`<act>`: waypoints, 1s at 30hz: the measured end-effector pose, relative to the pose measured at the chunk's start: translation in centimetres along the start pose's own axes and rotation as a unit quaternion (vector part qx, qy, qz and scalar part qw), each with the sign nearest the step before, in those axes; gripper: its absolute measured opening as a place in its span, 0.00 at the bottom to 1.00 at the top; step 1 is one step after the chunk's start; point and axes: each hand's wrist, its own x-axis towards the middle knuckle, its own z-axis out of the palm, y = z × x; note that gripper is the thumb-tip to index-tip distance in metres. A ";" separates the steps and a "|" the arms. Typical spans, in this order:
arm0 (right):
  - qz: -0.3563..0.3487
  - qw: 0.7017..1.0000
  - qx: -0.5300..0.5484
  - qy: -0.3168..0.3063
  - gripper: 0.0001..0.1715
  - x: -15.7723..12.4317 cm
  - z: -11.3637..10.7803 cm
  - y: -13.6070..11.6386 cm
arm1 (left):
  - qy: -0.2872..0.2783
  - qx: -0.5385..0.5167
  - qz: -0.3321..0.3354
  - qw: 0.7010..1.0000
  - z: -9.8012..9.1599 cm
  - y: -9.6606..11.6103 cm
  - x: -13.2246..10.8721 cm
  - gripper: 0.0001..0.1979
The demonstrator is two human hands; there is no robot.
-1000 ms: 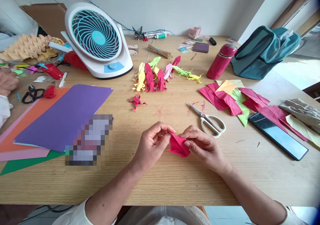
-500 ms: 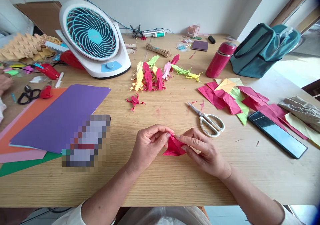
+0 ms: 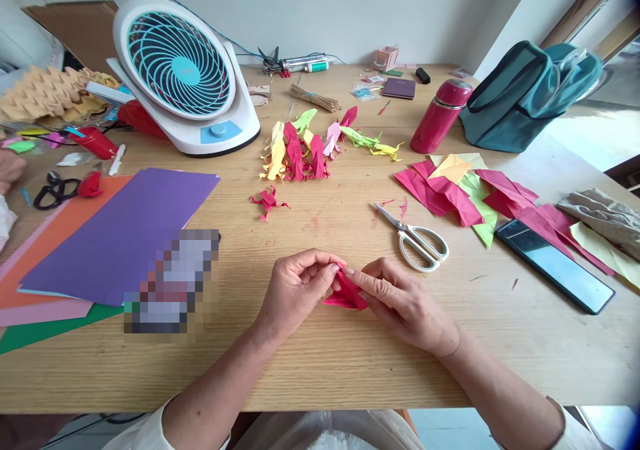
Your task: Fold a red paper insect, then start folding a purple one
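Note:
A small folded piece of red paper (image 3: 346,295) is between my two hands, just above the wooden table near its front edge. My left hand (image 3: 299,291) pinches its upper tip between thumb and forefinger. From the other side, my right hand (image 3: 400,302) grips the paper, its forefinger pressed along the upper fold and its thumb mostly hidden underneath. White-handled scissors (image 3: 423,245) lie half open beyond my right hand. A small red folded paper figure (image 3: 270,201) with thin twisted limbs lies farther up the table, past my left hand.
Several folded paper figures (image 3: 296,160) stand grouped mid-table. Folded paper pieces (image 3: 445,193) and a phone (image 3: 557,267) lie at right, below a red flask (image 3: 440,120) and teal bag (image 3: 505,113). Coloured sheets (image 3: 115,237), a blurred-out object (image 3: 175,283) and a fan (image 3: 183,77) occupy the left.
My right hand has shifted slightly left, its forefinger now closer to my left fingertips. Less of the red paper shows between the hands. Both hands keep their hold.

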 end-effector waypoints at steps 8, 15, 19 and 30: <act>-0.003 1.000 -0.022 -0.005 0.41 0.0 -0.1 0.1 | -0.017 0.020 0.006 1.000 -0.3 0.0 0.2 0.06; 0.004 1.000 -0.019 0.007 0.36 0.2 0.0 -0.1 | -0.007 0.052 0.008 0.999 -0.3 -0.1 0.3 0.06; 0.015 0.999 -0.010 0.028 0.33 0.4 0.2 -0.3 | -0.003 0.057 0.021 0.998 -0.2 -0.1 0.3 0.05; 0.002 0.999 -0.024 0.038 0.36 0.3 0.2 -0.1 | -0.004 0.072 0.028 0.997 -0.3 -0.2 0.1 0.08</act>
